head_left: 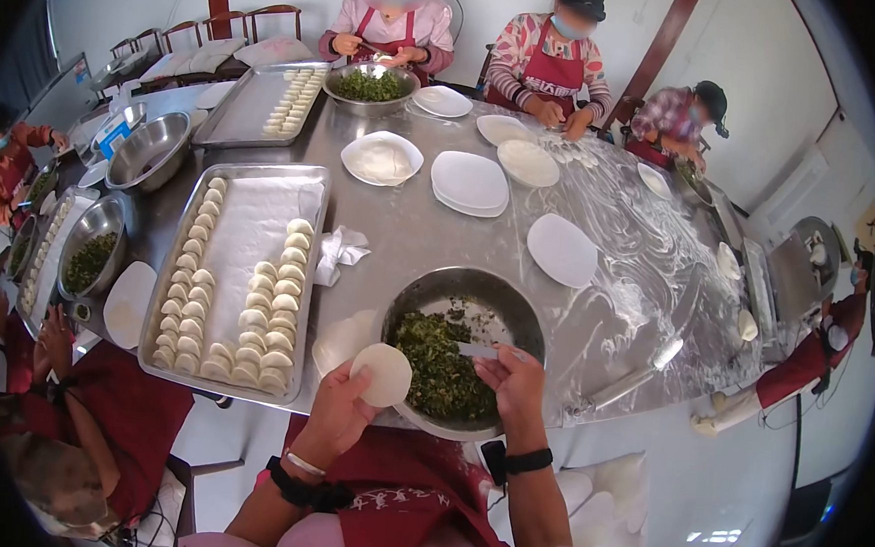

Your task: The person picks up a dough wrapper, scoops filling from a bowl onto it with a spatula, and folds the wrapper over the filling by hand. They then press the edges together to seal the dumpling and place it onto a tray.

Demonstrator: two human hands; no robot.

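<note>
My left hand (339, 415) is closed on a round dumpling wrapper (383, 375), held flat at the near left rim of a steel bowl. In that steel bowl (523, 314) lies a heap of chopped green filling (432, 358). My right hand (516, 384) grips a flat pale spatula (475, 351), its blade over the filling. Left of the bowl stands a metal tray (262, 193) with rows of folded dumplings (251, 342) along its left, near and right parts. A few wrappers (346, 340) lie on the table behind my left hand.
White plates (470, 183) stand across the steel table (399, 241). Flour (649, 256) covers its right part, with a rolling pin (637, 376) near the front edge. A crumpled tissue (342, 253) touches the tray. Several co-workers sit around; one co-worker (108, 424) is close on my left.
</note>
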